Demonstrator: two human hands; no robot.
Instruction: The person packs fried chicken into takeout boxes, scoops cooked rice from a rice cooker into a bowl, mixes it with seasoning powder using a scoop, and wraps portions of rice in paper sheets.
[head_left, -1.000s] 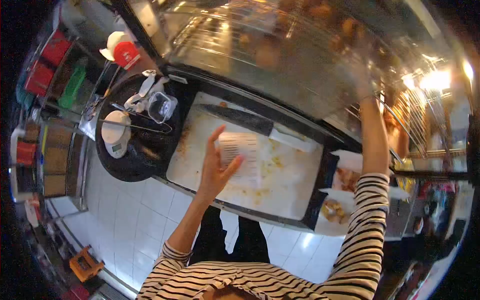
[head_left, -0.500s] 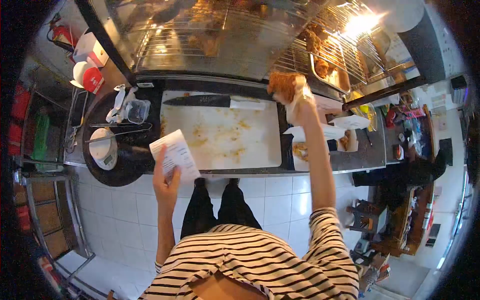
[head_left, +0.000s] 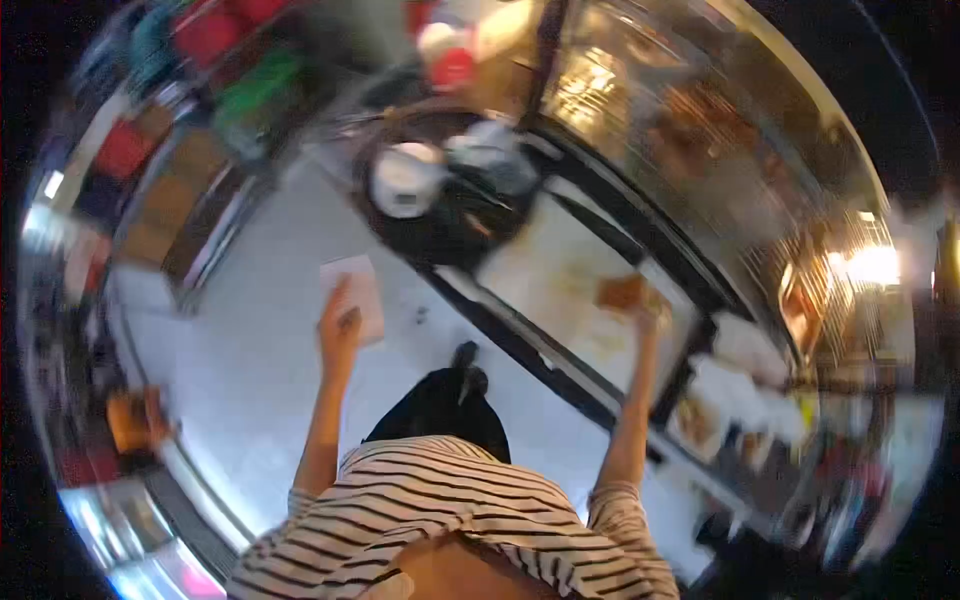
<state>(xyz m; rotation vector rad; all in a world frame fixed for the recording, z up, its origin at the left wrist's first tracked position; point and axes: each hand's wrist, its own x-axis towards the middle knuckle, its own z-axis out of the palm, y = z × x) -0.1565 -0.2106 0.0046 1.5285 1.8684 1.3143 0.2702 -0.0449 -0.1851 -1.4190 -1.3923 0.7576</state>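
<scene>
Between the thumb and fingers of my left hand (head_left: 341,322) is a white paper slip (head_left: 367,300), over the floor left of the counter. My right hand (head_left: 653,308) is closed around a brown piece of fried chicken (head_left: 618,292), above the stained white cutting board (head_left: 535,250). Something pale, perhaps a glove or wrapper, covers the fingers; blur hides which. Along the board's far side lies a large dark-bladed knife (head_left: 597,222). Open paper boxes with food (head_left: 695,420) stand right of my right hand.
A glass-fronted heated cabinet (head_left: 720,170) with wire racks runs behind the counter. A white scale (head_left: 407,180) and a clear plastic tub (head_left: 500,158) sit on a round black surface. The counter's front edge (head_left: 545,362) runs diagonally.
My view has turned left, so the counter now slants. My right hand has brought the chicken from beside the cabinet to over the cutting board. My left hand still holds the slip.
</scene>
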